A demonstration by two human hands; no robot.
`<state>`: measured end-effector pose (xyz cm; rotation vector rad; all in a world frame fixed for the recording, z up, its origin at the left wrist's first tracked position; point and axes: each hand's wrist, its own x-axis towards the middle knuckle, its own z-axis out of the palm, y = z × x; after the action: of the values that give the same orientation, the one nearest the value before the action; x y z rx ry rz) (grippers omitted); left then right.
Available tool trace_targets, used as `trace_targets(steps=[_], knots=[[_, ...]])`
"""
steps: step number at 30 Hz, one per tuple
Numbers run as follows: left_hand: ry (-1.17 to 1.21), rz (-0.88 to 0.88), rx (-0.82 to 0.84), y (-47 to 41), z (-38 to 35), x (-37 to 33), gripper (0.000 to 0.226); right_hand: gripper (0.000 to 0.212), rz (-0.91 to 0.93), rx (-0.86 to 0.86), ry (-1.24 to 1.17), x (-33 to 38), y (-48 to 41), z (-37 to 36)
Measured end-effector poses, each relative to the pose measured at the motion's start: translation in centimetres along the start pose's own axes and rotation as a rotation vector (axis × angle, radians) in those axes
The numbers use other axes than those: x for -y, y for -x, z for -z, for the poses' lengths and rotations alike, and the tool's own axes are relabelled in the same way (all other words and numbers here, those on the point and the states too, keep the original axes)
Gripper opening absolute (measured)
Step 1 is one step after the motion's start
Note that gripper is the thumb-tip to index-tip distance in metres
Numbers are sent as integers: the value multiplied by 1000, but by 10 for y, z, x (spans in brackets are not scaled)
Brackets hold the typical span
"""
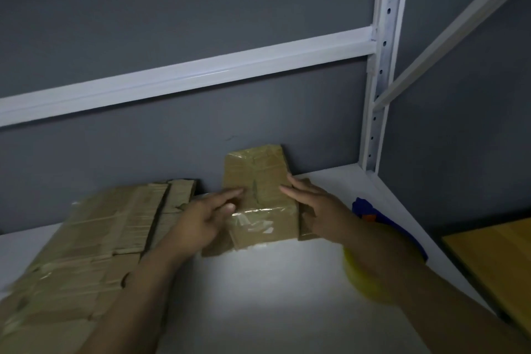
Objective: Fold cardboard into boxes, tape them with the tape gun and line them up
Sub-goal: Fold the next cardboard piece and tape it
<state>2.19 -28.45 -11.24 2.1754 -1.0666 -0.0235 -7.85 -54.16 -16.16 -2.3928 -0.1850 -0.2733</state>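
Observation:
A small taped cardboard box (260, 181) stands on the white shelf (258, 296), its far end against the grey wall. My left hand (208, 217) lies against the box's left side with fingers straight. On the box's right side rests my right hand (313, 205), fingers extended too. A blue tape gun (366, 211) with a yellow tape roll (356, 273) lies to the right, mostly hidden behind my right forearm. A stack of flat cardboard sheets (94, 241) lies at the left.
The white shelf upright (382, 66) and crossbars stand behind and to the right. A yellow wooden surface (494, 261) sits beyond the shelf's right edge. A piece of flat cardboard (306, 227) lies beside the box on its right.

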Motion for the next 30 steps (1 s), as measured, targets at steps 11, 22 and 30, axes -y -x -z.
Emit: trace_targets(steps=[11, 22, 30], knots=[[-31, -146, -28, -8, 6, 40, 53, 64, 146, -26, 182, -4, -19, 17], [-158, -99, -190, -10, -21, 26, 53, 47, 46, -95, 177, 15, -24, 7], [-256, -127, -399, -16, -43, 17, 62, 57, 108, -425, 478, 17, -37, -31]])
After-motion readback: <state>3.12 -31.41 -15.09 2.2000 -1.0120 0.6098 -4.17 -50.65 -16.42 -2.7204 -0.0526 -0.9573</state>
